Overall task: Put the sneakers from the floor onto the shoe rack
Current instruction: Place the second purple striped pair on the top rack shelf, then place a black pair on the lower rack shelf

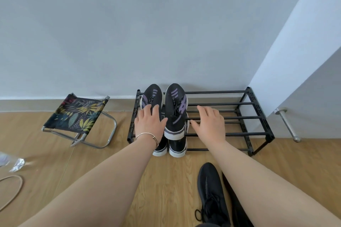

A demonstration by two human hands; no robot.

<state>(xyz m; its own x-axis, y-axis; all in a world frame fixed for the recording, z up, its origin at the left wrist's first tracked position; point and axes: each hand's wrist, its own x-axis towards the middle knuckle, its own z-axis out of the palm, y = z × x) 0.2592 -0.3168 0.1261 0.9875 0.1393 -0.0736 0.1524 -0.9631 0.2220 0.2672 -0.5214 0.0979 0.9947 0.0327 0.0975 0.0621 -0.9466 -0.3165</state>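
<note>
Nearest, one black sneaker point(210, 191) lies on the floor below the right hand point(210, 123). Both hands are spread open and apart; the left hand point(149, 121) rests on two purple-striped sneakers point(175, 108) atop the shoe rack point(239, 118), whose bars right of the right hand stand bare. Two more shoes point(176, 148) sit beneath.

A folding stool point(78, 116) with a leaf-print fabric seat and chrome tube frame stands on the wood-grain floor point(166, 190), left of centre near the grey wall point(147, 24). A crumpled clear plastic item point(13, 162) and a tan looped cord point(11, 190) lie at the far left. A metal doorstop point(287, 125) sits at the right.
</note>
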